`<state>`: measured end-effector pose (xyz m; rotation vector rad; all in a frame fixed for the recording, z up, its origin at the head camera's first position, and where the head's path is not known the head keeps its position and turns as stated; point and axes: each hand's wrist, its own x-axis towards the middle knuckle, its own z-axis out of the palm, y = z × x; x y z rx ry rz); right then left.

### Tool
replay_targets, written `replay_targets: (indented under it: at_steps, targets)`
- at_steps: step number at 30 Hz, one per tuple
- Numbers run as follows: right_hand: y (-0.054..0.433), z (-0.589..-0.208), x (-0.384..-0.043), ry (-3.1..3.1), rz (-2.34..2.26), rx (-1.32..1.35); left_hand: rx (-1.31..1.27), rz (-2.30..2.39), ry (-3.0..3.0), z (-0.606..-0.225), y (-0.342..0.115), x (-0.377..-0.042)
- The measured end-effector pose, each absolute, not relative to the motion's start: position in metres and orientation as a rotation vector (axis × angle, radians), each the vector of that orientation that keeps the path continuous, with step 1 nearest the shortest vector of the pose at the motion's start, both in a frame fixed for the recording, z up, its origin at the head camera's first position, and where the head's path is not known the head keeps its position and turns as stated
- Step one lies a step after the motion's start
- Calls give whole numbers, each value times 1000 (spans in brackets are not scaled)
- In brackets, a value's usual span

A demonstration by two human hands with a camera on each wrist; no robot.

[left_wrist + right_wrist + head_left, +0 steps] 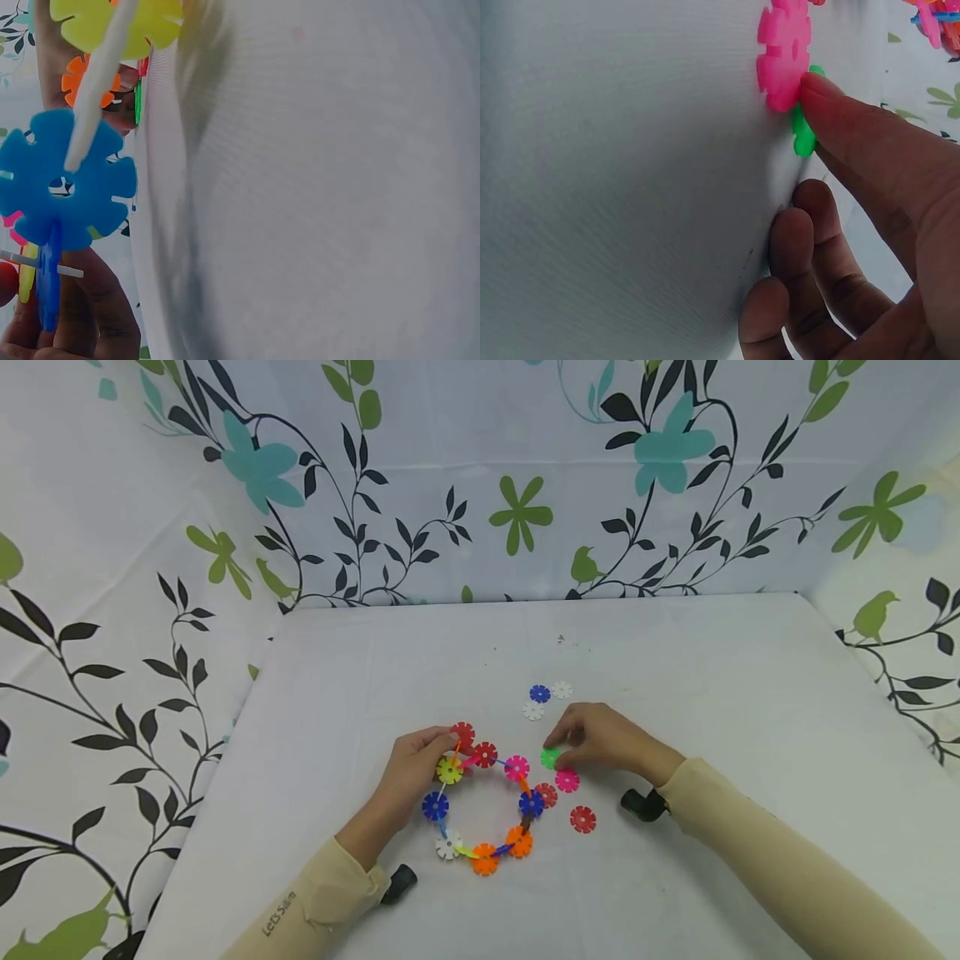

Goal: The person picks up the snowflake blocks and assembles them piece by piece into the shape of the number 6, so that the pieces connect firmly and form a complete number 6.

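My left hand [405,772] holds the upper left of a ring of linked, notched plastic discs [435,807], with thumb and fingers at a red disc [463,735]. The ring has red, pink, blue, orange, white and yellow discs. In the left wrist view a large blue disc [97,191] hides part of that hand. My right hand [603,742] pinches a green disc [551,758] at the table surface, right of the ring. In the right wrist view, the thumb lies over the green disc [804,135], next to a pink disc [786,64].
Loose discs lie right of the ring: pink [567,781], red [582,819] and another red [550,795] close against the ring. Farther back are a blue disc [539,693] and two white ones [561,690]. A white cloth covers the table [712,660]; patterned curtains surround it.
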<state>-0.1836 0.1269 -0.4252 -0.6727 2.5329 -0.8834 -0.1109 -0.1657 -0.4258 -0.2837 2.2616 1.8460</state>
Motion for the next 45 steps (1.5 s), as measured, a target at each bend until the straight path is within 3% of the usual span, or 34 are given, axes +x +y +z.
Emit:
replay_targets:
  at_steps: [13,24,45]
  targets:
    - [121,-418,-187,2520,-917,-670,-232,1883,2254,-422,-163,-107]
    - [112,-408,-192,2367,-1371,-632,-207,1864,2264,-419,-160,-107]
    - [72,-392,-188,2272,-1532,-895,51,1861,2232,-418,-158,-105]
